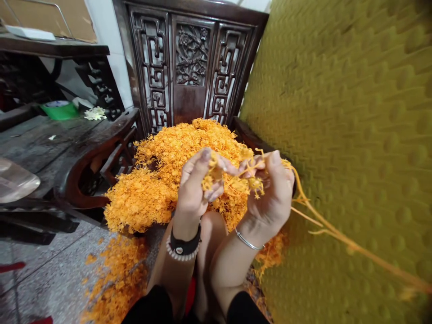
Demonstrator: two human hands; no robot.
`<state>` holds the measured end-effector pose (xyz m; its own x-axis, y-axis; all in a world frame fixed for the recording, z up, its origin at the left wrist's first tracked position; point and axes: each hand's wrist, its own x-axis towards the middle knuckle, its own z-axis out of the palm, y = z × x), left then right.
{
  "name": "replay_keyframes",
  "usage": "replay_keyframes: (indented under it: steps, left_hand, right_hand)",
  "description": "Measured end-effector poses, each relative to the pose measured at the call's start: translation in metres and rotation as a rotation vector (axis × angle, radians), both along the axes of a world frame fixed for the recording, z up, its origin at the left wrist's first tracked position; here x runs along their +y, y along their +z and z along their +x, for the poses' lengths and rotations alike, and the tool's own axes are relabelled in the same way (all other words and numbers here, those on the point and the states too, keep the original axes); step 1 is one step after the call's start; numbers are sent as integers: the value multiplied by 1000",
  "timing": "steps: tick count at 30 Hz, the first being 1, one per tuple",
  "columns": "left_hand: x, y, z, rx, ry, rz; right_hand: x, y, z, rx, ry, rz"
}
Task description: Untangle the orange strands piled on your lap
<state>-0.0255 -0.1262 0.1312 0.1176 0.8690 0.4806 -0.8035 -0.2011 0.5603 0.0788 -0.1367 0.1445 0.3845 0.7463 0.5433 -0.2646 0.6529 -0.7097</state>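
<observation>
My left hand and my right hand are raised side by side over a big heap of small orange plastic flowers piled on a dark carved wooden chair. Both hands are closed in a pinch on one orange flower sprig stretched between them. Long orange stems trail from my right hand down to the right. A black band and a bead bracelet sit on my left wrist, a thin silver bangle on my right.
A large yellow-green bumpy panel fills the right side, close to my right hand. Loose orange flowers lie scattered on the grey floor. A dark wooden bench at the left carries a green container.
</observation>
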Motion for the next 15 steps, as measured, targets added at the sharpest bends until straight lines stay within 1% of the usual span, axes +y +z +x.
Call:
replay_keyframes:
  steps: [2, 3, 4, 6, 9, 12, 14, 15]
  left_hand:
    - [-1, 0, 7, 82, 176, -21]
    - [-1, 0, 10, 103, 244, -24]
    - [0, 0, 11, 109, 290, -24]
    - [1, 0, 12, 103, 319, -28]
    - [3, -1, 8, 65, 282, -11]
    - [4, -5, 6, 14, 143, 21]
    - [4, -8, 7, 40, 56, 43]
    - [4, -8, 8, 70, 46, 61]
  right_hand:
    - [3, -3, -4, -22, -27, -9]
    - [3, -3, -5, -16, -21, -17]
    - [2, -2, -6, -5, -1, -24]
    - [-1, 2, -5, 26, 74, -40]
    - [-5, 8, -3, 18, 209, -73]
    - [-4, 10, -1, -15, 280, -72]
    - [-3, 9, -1, -4, 322, -71]
    - [-2, 7, -2, -3, 345, -80]
